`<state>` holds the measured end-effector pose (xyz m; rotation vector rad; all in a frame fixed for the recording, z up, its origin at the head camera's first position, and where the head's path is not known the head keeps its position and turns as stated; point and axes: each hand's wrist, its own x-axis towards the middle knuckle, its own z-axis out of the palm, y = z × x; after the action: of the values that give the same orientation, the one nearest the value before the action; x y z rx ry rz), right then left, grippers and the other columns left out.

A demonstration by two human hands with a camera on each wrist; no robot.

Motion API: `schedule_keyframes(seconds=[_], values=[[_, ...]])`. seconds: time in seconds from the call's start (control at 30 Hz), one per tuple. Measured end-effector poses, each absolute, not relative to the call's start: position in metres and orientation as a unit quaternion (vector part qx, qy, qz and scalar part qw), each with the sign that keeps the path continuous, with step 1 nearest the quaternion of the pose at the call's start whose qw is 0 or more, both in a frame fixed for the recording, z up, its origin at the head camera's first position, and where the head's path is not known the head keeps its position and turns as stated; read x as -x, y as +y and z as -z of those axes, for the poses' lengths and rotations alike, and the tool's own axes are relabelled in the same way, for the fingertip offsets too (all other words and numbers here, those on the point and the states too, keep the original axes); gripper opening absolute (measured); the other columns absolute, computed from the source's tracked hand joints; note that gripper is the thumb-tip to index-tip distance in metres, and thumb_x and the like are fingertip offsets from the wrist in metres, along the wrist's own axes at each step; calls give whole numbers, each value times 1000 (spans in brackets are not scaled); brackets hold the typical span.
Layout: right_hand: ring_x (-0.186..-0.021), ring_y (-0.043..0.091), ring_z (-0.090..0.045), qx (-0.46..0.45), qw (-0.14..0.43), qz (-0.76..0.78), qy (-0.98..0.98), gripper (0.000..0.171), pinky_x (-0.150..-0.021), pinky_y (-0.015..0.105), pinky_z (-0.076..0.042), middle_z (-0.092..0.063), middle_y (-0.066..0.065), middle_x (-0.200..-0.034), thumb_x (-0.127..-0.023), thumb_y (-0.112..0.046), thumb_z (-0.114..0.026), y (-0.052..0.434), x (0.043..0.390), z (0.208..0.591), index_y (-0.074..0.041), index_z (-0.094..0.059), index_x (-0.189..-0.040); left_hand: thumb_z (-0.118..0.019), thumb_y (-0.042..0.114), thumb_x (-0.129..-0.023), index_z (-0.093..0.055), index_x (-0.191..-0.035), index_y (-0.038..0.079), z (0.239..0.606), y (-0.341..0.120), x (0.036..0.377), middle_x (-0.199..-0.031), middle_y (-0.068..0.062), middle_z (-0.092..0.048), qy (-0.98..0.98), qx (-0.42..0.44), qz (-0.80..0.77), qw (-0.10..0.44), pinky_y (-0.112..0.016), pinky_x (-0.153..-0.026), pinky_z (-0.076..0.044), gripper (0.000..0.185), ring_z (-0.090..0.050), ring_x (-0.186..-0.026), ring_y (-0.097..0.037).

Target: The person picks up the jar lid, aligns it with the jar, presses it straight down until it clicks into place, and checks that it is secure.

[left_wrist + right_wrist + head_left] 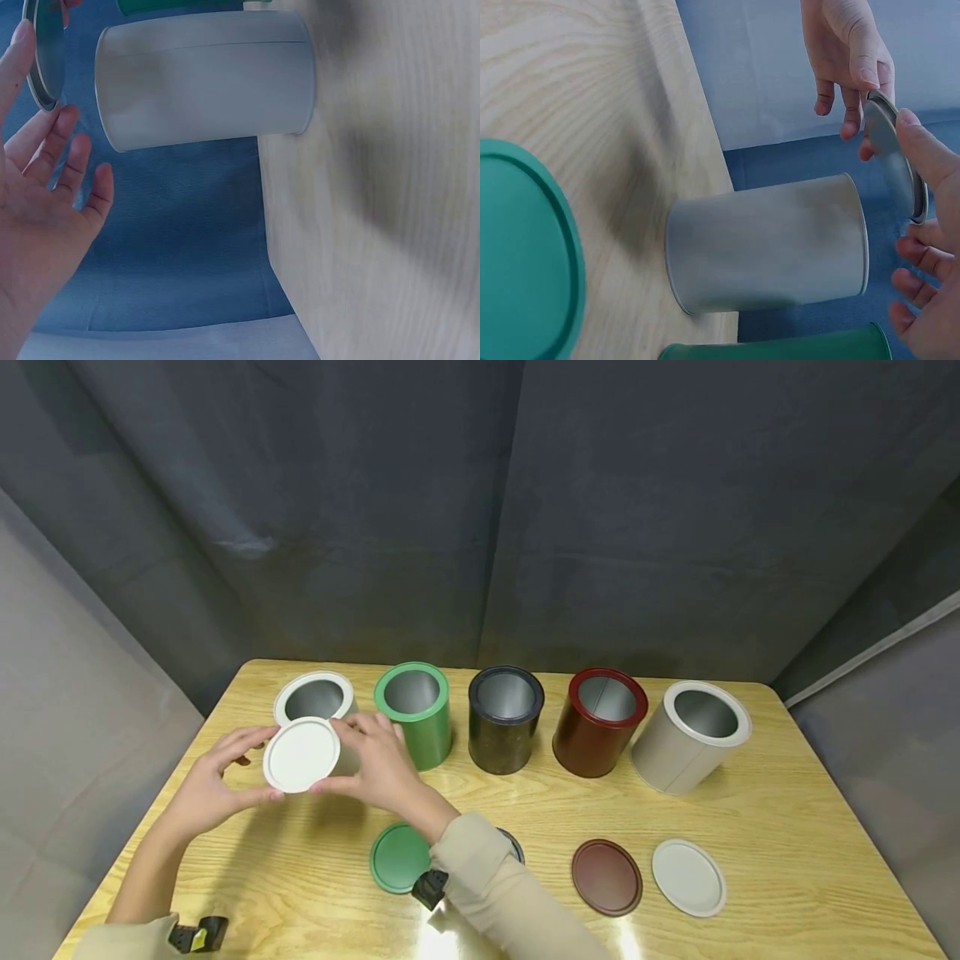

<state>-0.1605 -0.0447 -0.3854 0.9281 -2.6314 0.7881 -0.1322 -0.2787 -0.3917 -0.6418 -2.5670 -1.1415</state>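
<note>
The left hand (pixel 208 789) and the right hand (pixel 378 766) both grasp one white lid (pixel 302 756) by its edge, thumb below and fingers above; it is held over the desk (pixel 787 827), left of the frame's centre. Just behind it stands a white can (pixel 206 82) with open top. To its right, in a row across the middle, stand a green can (pixel 423 731), a black can (pixel 501 739), a dark red can (pixel 590 743) and an off-white can (pixel 671 756), all open. In the lower part lie a green lid (pixel 400 858), a dark lid (pixel 513 845) partly hidden by the right sleeve (pixel 517 893), a dark red lid (pixel 607 877) and an off-white lid (pixel 688 877).
</note>
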Motion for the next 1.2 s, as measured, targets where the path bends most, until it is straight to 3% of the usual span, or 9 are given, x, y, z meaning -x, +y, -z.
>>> schedule_keyframes(seconds=[0.27,0.43,0.57,0.83,1.0,1.2], values=[[-103,13,-42,-318,106,-258,-906,80,-87,29,-33,-51,-3,-114,-65,-57,-72,-48,171,376,-15,-52,-130,-83,-7,-52,-53,-123,-3,387,-283,144,-121,7,-48,-882,225,390,137,-18,-73,-31,77,-39,-105,1],[-102,13,-40,-311,88,-245,-914,82,-84,28,-34,-50,-3,-116,-65,-58,-71,-48,177,371,-15,-50,-132,-83,-5,-54,-53,-123,-3,382,-283,151,-120,1,-50,-888,225,378,133,-18,-73,-31,76,-37,-104,6],[-103,13,-40,-308,84,-240,-917,83,-85,30,-34,-50,-3,-117,-66,-59,-70,-49,183,369,-15,-50,-132,-83,-3,-55,-53,-124,-2,378,-282,156,-120,-9,-51,-892,221,372,131,-19,-73,-32,76,-39,-102,0],[-104,14,-43,-314,84,-232,-917,81,-85,30,-34,-51,-1,-117,-66,-59,-70,-52,196,364,-16,-50,-132,-82,-4,-58,-51,-125,-4,379,-288,167,-121,-4,-49,-896,213,369,123,-20,-72,-31,74,-37,-100,6],[-105,15,-43,-314,73,-227,-919,81,-86,31,-35,-50,-1,-117,-67,-58,-70,-55,204,364,-15,-49,-132,-82,2,-61,-51,-127,1,375,-289,172,-121,-14,-50,-901,212,362,111,-21,-72,-32,73,-38,-96,1],[-105,14,-43,-309,70,-205,-926,81,-85,30,-35,-51,-2,-117,-67,-60,-68,-57,212,365,-16,-49,-133,-81,9,-67,-49,-130,4,375,-289,180,-124,-15,-49,-905,203,365,86,-24,-73,-32,71,-38,-95,-6]])
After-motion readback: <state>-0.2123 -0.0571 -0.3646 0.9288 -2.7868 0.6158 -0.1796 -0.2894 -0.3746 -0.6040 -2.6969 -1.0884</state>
